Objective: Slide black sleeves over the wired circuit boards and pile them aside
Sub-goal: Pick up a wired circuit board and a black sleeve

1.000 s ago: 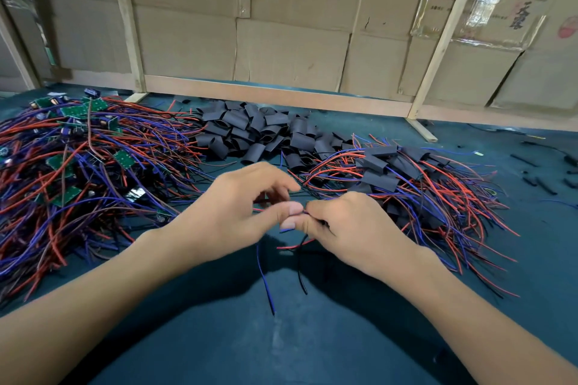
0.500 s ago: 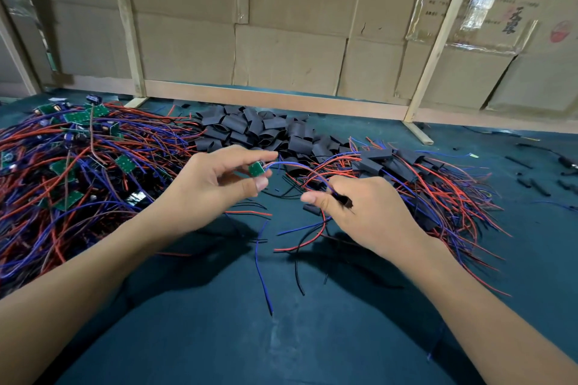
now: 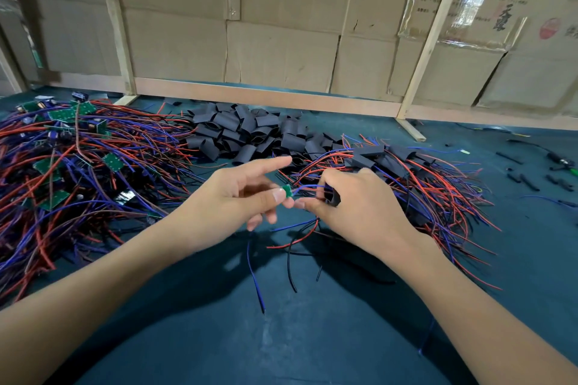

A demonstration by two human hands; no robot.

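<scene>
While the left hand (image 3: 231,197) pinches a small green circuit board (image 3: 286,191) between thumb and a middle finger, its index finger points straight out toward the far heap and the lower fingers hang loosely curled. Blue wires run from the board into the right hand (image 3: 353,206), whose fingers are curled round a black sleeve (image 3: 332,197); the sleeve sits on the wires just beside the board, not yet over it. Below both hands, loose wire ends (image 3: 289,244) in red, blue and black hang down to the teal worktop (image 3: 281,337).

Half a second ago the 2 hands were further apart, with the board held higher and a longer arc of blue wire showing between them; now they have closed in until the fingertips nearly meet. The left index finger, then bent over the board, has straightened.

Left of the hands lies the tangle of unsleeved boards (image 3: 78,166) with red and blue wires. At the back, in the middle, sits the heap of empty sleeves (image 3: 247,131). To the right, touching that heap, is the pile of sleeved boards (image 3: 406,172). Behind everything stands a cardboard wall (image 3: 281,25) on a wooden frame.
</scene>
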